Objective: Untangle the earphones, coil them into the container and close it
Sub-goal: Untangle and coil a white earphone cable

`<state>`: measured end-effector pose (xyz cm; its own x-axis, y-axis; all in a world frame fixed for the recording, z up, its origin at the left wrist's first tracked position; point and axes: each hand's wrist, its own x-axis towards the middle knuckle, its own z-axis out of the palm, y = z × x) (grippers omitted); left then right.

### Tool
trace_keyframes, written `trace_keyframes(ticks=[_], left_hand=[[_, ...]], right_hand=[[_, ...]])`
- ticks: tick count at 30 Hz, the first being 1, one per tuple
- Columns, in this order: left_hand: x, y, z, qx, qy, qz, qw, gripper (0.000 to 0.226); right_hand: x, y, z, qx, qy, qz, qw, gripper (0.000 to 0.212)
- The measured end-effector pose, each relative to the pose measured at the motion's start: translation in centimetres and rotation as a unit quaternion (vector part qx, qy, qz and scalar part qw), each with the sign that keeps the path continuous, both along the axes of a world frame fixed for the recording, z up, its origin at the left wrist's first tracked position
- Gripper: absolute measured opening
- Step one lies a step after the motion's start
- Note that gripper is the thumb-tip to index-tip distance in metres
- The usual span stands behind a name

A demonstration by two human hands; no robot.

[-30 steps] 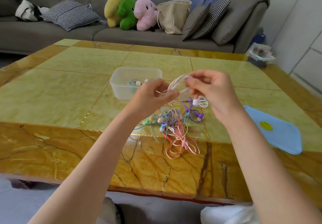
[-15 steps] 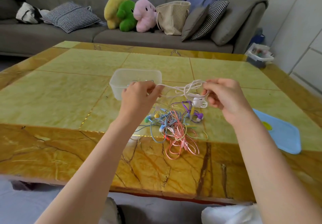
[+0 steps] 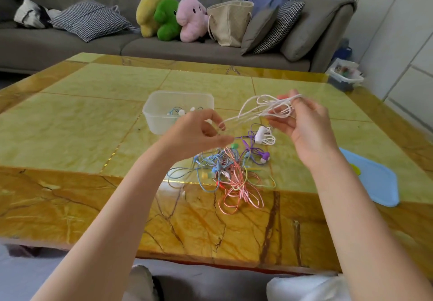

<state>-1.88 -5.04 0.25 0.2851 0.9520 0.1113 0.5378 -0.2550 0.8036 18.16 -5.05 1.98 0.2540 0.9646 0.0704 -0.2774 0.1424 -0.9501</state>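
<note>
Between both hands' fingers (image 3: pixel 284 122) stretches the white earphone cord (image 3: pixel 254 111).

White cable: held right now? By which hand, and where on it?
Both. The right hand holds the white earphone cable's bunched loops at its fingers; the left hand pinches the strands running off the bundle.

Grey sofa (image 3: pixel 164 45) with cushions, yellow marble table (image 3: pixel 70 136), white cabinet wall (image 3: pixel 407 43)
</note>
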Motion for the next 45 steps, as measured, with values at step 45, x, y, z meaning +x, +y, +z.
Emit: trace_keyframes(ticks=[45], left_hand=[[2.6,-0.2,-0.2,-0.084,-0.146,0.038,0.985,0.031]], right_hand=[[-1.3,-0.8,0.1,-0.013,-0.147,0.119,0.982,0.046]])
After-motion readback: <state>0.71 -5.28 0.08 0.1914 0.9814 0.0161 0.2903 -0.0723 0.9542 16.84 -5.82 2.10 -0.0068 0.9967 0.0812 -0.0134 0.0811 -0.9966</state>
